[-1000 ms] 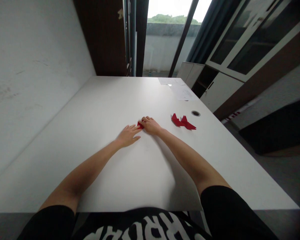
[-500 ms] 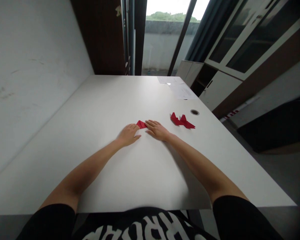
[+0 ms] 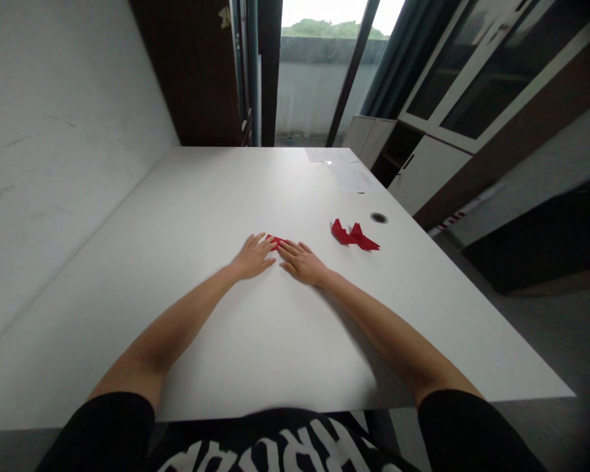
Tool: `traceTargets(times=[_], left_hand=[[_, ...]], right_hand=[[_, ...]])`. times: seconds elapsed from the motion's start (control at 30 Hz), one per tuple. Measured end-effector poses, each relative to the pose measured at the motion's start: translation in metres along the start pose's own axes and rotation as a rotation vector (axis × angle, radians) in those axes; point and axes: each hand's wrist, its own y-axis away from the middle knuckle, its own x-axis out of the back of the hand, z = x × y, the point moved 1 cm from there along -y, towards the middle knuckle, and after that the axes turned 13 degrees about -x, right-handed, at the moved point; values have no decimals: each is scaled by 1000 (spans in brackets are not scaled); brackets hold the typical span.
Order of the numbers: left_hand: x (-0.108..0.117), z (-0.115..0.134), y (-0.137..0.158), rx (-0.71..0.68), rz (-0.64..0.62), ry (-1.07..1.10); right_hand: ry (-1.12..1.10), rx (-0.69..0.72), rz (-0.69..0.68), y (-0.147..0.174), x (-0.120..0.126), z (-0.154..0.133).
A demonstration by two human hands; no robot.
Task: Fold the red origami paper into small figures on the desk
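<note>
A small folded piece of red paper [image 3: 275, 240] lies flat on the white table [image 3: 275, 341], partly covered by fingers from both sides. My left hand [image 3: 253, 256] rests on its left part, palm down with the fingers spread. From the right, my right hand [image 3: 302, 261] lies flat, its fingertips on the paper's right part and lower edge. Both hands are open. To the right on the table sit two red folded-paper figures, the left one [image 3: 341, 233] touching or overlapping the right one [image 3: 362, 237].
White paper sheets [image 3: 354, 177] lie at the far right of the table. A round cable hole [image 3: 379, 217] is set in the tabletop near the right edge. A wall [image 3: 69, 131] borders the left side; cabinets [image 3: 432, 170] stand beyond the right edge.
My left hand has spread its fingers and moved onto the red paper. My right hand has shifted slightly left, and less of the paper shows. The view has shifted a little.
</note>
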Motion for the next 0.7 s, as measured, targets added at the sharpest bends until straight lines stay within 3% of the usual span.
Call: traceTargets(times=[0.33, 0.57, 0.7], left_hand=[[-3, -8, 0, 22, -96, 83], [6, -11, -10, 122, 48, 75], [12, -11, -20, 111, 86, 53]], right_hand=[[12, -176, 45, 11, 4, 21], [-30, -270, 147, 5, 1, 24], [-96, -280, 171, -4, 0, 22]])
